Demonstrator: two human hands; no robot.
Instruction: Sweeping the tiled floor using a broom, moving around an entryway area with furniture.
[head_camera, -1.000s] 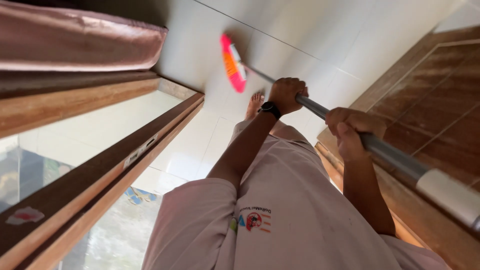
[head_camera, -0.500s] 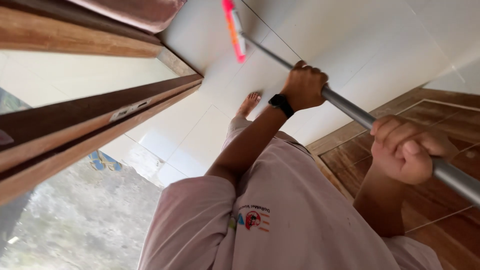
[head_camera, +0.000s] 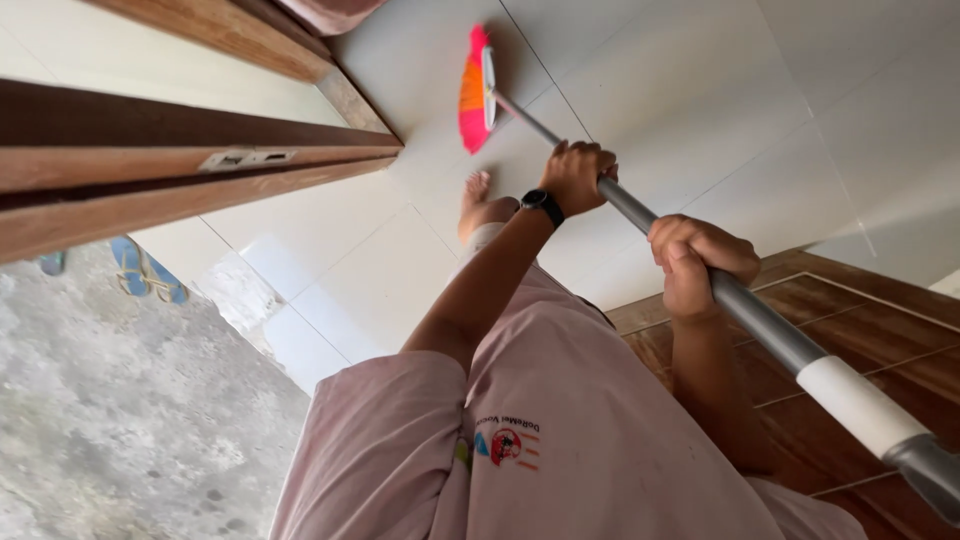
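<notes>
The grey broom handle (head_camera: 700, 275) is gripped by both fists; its long axis runs slantwise away from the body to the pink broom head (head_camera: 473, 90) on the white tiled floor (head_camera: 680, 110). The left hand (head_camera: 575, 175) is nearer that head, the right hand (head_camera: 695, 262) behind it

Broom handle (head_camera: 760, 320) end off-frame

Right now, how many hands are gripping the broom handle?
2. The left hand grips the grey broom handle lower down, nearer the pink broom head; the right hand grips it higher up.
</notes>
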